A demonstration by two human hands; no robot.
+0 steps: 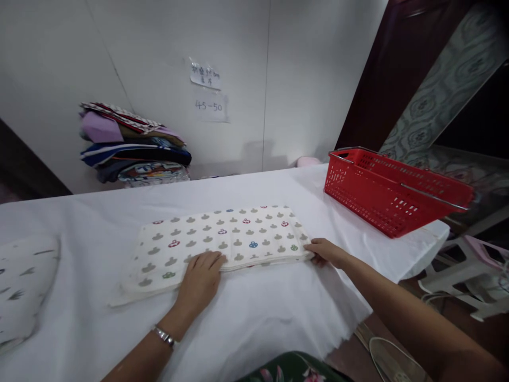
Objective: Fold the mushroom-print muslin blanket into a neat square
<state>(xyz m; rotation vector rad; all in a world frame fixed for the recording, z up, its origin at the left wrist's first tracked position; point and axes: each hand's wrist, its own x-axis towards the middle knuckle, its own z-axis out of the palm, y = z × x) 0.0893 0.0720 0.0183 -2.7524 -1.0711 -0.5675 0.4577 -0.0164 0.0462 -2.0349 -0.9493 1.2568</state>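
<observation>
a folded cloth [238,233] lies flat before the person, a long, rough rectangle of soft off-white fabric printed with grey mushroom shapes and a few in red, blue, purple and green. its layers show along the near edge. beneath it spreads a white tablecloth [262,313], gently rippled. over to the left sits another printed cloth [24,286] with a rounded corner. to the right stands a red basket [366,196] of hard perforated plastic with thin metal handles, and by the pale wall [238,32] rises a rumpled, many-coloured stack of fabrics [135,143].

the left hand [202,276] rests palm down on the near edge, fingers stretched side by side, relaxed, a shiny bracelet [164,335] at the wrist. the right forearm [397,302] slants in from the side, and the right hand [324,252] pinches the near right corner, thumb on top; its other fingers seem tucked underneath, though partly hidden.
</observation>
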